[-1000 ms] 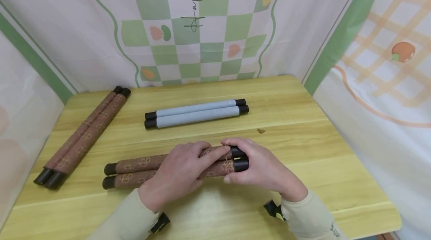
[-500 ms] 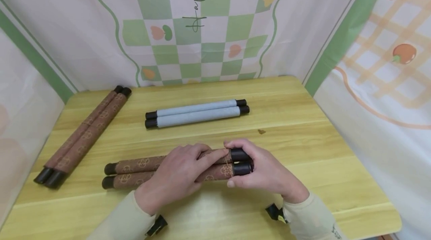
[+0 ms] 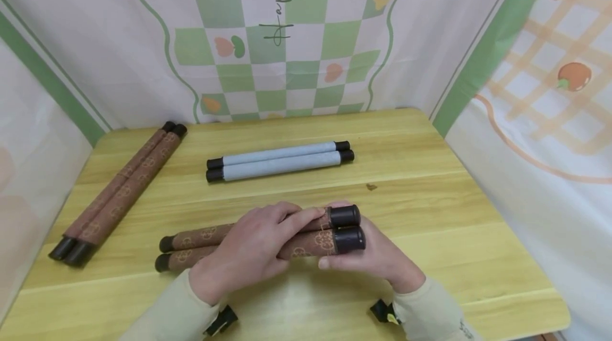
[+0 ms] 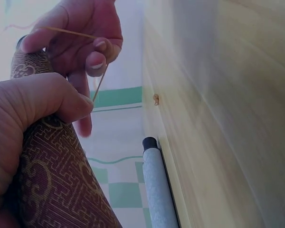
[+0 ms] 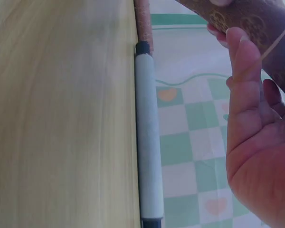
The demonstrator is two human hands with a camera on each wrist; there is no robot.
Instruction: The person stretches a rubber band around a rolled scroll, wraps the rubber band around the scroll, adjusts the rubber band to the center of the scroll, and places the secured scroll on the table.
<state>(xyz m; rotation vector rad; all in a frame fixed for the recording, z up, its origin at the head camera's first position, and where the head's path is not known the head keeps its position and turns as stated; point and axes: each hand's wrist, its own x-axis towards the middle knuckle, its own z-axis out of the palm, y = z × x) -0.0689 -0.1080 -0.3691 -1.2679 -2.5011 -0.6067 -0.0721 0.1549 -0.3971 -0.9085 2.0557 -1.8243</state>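
From my distant seat I see the cloth backdrop [image 3: 308, 73] standing behind everything, and in front of it the wood-grain tabletop [image 3: 459, 235] that carries the work. Closest to me is the held pair of brown rolls [image 3: 308, 244], lying roughly crosswise with the right end off the surface; whether the left end touches, I can't tell. A second pair of brown rolls [image 3: 124, 189] lies slanted along the left edge, and the pale blue rolls [image 3: 282, 165] lie beyond the held pair; both are clear of my hands.

What changes is at the right end. Half a second ago my right hand [image 3: 380, 256] covers much of the black ends [image 3: 350, 239]; now it sits lower and behind them, so they show in full, and the held pair shifts a little to the right. My left hand [image 3: 253, 245] grasps the rolls from above near the middle, fingers over both.

The smallest working thing is the rubber band [image 4: 71, 32]. The left wrist view shows it drawn taut over the bent fingers of my right hand and running down to my left thumb. I judge the right hand is managing the band while the left steadies the rolls, with the stretched loop still unsettled; it could slip off a fingertip. A tiny brown fleck [image 3: 371, 187] lies on the wood, apart from all this.
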